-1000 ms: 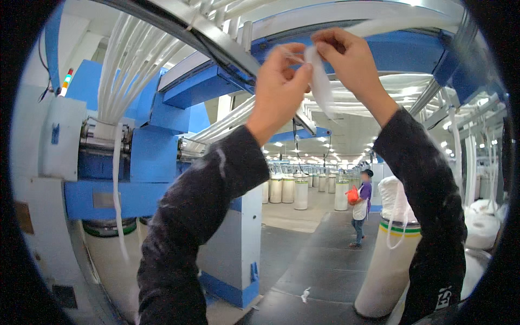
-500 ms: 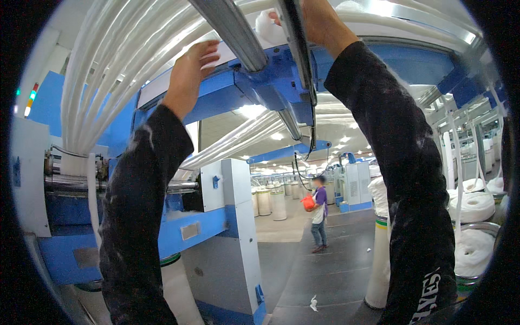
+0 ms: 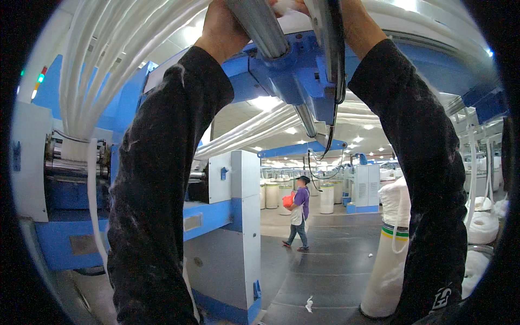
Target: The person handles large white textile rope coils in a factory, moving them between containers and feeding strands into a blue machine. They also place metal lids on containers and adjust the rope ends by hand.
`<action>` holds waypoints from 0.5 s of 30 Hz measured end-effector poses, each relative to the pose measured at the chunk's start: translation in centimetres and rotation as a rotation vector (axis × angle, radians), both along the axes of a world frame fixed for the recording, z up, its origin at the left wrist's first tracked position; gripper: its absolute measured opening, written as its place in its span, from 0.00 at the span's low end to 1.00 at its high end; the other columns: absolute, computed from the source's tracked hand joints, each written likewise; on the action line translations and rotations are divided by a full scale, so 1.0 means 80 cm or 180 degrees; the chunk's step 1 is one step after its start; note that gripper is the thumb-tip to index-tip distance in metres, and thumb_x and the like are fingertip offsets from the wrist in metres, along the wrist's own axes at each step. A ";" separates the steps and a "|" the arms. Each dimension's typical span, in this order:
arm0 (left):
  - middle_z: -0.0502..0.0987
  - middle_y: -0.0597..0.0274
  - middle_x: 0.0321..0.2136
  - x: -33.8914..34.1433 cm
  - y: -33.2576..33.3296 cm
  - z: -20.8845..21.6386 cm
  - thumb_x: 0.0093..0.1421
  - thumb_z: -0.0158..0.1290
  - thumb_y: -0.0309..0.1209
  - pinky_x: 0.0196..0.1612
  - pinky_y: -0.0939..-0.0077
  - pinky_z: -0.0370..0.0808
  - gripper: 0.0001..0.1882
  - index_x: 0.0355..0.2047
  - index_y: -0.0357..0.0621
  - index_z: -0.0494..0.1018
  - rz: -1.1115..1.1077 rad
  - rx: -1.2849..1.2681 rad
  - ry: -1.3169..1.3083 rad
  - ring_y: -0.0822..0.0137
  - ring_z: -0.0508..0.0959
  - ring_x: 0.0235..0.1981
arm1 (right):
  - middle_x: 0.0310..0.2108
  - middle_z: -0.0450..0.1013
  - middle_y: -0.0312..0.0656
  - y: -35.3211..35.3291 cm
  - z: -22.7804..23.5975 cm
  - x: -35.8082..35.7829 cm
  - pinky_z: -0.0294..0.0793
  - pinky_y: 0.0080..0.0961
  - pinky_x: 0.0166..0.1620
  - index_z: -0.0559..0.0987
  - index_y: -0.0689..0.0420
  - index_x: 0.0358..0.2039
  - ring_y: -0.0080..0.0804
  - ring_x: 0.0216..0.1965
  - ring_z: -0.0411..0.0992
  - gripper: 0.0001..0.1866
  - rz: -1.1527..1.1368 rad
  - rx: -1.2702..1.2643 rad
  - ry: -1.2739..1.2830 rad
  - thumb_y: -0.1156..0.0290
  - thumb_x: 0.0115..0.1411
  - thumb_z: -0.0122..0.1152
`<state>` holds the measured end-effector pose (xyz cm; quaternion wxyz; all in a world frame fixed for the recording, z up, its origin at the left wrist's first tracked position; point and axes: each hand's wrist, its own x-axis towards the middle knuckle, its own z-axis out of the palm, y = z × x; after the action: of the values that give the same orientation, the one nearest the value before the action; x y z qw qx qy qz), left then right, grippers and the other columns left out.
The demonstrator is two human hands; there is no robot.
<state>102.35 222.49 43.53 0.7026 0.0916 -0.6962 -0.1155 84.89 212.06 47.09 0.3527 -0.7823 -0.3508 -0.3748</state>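
Both my arms in black sleeves reach up to the top of the view. My left hand (image 3: pixel 223 31) is behind a round steel post (image 3: pixel 261 32), its fingers hidden by the post and the upper edge. To the right, my right hand (image 3: pixel 359 24) reaches behind a dark upright rail (image 3: pixel 328 49). Between the hands, a wad of white fibre (image 3: pixel 285 6) shows at my right fingertips, partly cut off. Post and rail meet a blue machine bracket (image 3: pixel 295 67). Thick white sliver strands (image 3: pixel 108 59) fan upward at left.
Steel rollers (image 3: pixel 73 162) sit in the machine at left, beside a grey-blue cabinet (image 3: pixel 225 260). A tall sliver can (image 3: pixel 385 271) stands at right. A co-worker (image 3: pixel 299 214) in purple carries something red along the aisle. White fluff (image 3: pixel 309 304) lies on the dark floor (image 3: pixel 330 260).
My left hand has moved up and right, behind the post. The white wad now shows between both hands. The co-worker has turned and moved left; the view has shifted slightly.
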 end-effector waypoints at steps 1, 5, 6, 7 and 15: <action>0.76 0.49 0.34 0.009 -0.001 0.005 0.67 0.38 0.43 0.43 0.62 0.74 0.23 0.42 0.31 0.71 0.0600 -0.0524 -0.0592 0.56 0.77 0.36 | 0.29 0.74 0.42 0.001 -0.002 -0.004 0.72 0.28 0.33 0.74 0.60 0.40 0.31 0.31 0.70 0.31 0.0047 -0.0118 0.0047 0.44 0.68 0.32; 0.76 0.51 0.43 0.050 0.002 0.003 0.69 0.40 0.35 0.57 0.61 0.71 0.18 0.51 0.33 0.66 0.1535 -0.1091 -0.0755 0.57 0.76 0.48 | 0.32 0.74 0.42 0.006 -0.034 -0.033 0.71 0.25 0.38 0.73 0.60 0.42 0.30 0.36 0.70 0.28 0.0616 -0.0655 0.0546 0.47 0.69 0.36; 0.76 0.52 0.42 0.059 0.004 -0.009 0.68 0.41 0.34 0.57 0.61 0.71 0.18 0.51 0.32 0.66 0.1377 -0.0837 -0.0392 0.58 0.76 0.48 | 0.34 0.73 0.43 0.005 -0.049 -0.036 0.71 0.24 0.39 0.73 0.61 0.44 0.30 0.37 0.71 0.26 0.0543 -0.0241 0.0335 0.49 0.68 0.38; 0.77 0.54 0.42 0.070 0.014 -0.026 0.66 0.43 0.31 0.55 0.66 0.71 0.16 0.48 0.33 0.71 0.1882 -0.0787 -0.0576 0.62 0.76 0.46 | 0.36 0.73 0.44 0.002 -0.065 -0.040 0.71 0.22 0.41 0.73 0.61 0.46 0.30 0.39 0.71 0.25 0.0468 0.0166 0.0115 0.50 0.68 0.41; 0.77 0.63 0.28 0.111 0.099 -0.179 0.59 0.48 0.27 0.29 0.80 0.68 0.15 0.45 0.38 0.78 0.4587 -0.0832 -0.0366 0.76 0.71 0.25 | 0.41 0.74 0.42 -0.029 -0.268 0.009 0.71 0.22 0.46 0.75 0.58 0.43 0.24 0.38 0.71 0.11 -0.0198 0.0218 -0.2298 0.67 0.69 0.45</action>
<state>111.26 230.41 29.18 0.5718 0.4479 -0.5071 0.4640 85.64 209.71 25.64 0.2205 -0.5976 -0.4160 -0.6490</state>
